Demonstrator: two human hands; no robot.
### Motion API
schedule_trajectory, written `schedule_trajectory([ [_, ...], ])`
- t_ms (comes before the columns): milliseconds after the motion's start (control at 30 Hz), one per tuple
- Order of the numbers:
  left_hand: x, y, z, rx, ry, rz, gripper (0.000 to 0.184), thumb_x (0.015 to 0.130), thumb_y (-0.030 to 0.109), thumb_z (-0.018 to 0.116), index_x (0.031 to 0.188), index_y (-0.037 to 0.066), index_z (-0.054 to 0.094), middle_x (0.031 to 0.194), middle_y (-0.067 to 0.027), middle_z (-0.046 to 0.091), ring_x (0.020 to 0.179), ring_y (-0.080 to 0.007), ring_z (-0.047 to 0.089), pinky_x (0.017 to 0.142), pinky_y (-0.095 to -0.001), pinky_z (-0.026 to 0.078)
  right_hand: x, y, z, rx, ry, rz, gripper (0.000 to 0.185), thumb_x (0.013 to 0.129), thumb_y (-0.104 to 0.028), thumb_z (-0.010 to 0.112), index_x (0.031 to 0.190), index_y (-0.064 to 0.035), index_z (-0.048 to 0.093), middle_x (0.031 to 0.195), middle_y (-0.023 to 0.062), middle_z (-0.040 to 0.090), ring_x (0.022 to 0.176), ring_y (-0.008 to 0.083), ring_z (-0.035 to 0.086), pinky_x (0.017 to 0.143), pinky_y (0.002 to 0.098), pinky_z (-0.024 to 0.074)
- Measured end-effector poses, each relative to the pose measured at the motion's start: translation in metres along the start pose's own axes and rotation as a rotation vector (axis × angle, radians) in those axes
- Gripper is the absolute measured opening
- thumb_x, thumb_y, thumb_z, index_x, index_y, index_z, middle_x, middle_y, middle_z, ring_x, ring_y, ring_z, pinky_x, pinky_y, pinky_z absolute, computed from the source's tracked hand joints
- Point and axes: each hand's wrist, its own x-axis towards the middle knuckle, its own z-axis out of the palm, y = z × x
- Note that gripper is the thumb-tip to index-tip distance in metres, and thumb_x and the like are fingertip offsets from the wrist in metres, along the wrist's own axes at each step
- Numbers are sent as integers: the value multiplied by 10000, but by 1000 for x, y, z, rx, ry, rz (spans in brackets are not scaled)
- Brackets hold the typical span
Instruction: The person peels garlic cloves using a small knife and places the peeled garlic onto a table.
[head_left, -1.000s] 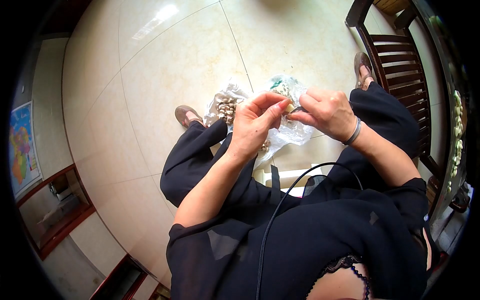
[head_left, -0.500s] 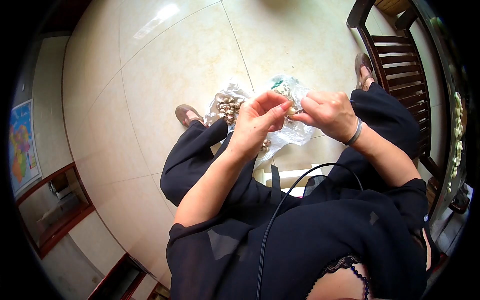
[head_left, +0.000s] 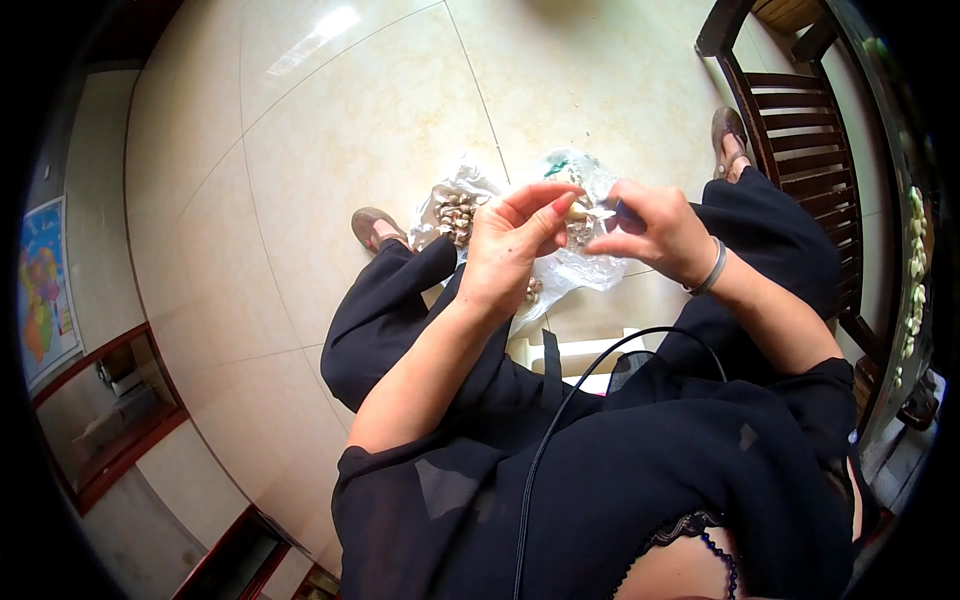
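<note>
Clove (head_left: 577,211) sits pinched in the left hand (head_left: 507,240), long axis unclear. Just rightward, the right hand's (head_left: 662,232) thumb stands apart, its hold unclear.

Pale piece (head_left: 577,211) partly hidden by left hand (head_left: 508,240), slatted chair (head_left: 806,139) cut off

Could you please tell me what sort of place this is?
Probably a room in a home: a tiled floor, a slatted wooden chair and a colourful, map-like poster suggest it.
</note>
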Motion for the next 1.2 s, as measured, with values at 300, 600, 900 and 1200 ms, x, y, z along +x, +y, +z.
schedule_trajectory([
  [300,2,-11,2,6,81,61,155,823,128,593,920,7,602,798,-6,585,682,-50,491,633,-179,409,1,4,3,818,-149,457,167,846,-153,569,902,2,545,686,13,563,657,63,523,583,193,408],
  [600,2,-12,7,-18,99,46,151,821,122,595,913,2,602,792,-16,593,685,-57,492,618,-185,396,0,7,-1,1038,-161,462,190,876,-145,507,943,28,550,765,80,632,743,110,594,703,230,462],
  [900,3,-14,5,35,62,88,141,821,106,591,908,-5,597,781,-26,599,672,-66,504,611,-195,399,2,3,-10,972,-224,494,190,880,-134,492,957,30,551,761,69,633,721,93,576,678,206,452],
  [1200,2,-19,8,-119,17,28,154,831,100,576,918,-25,551,786,-71,596,656,-92,526,570,-201,393,4,5,-15,1066,-255,613,180,872,-163,514,934,3,544,663,12,591,533,20,475,466,143,353],
])
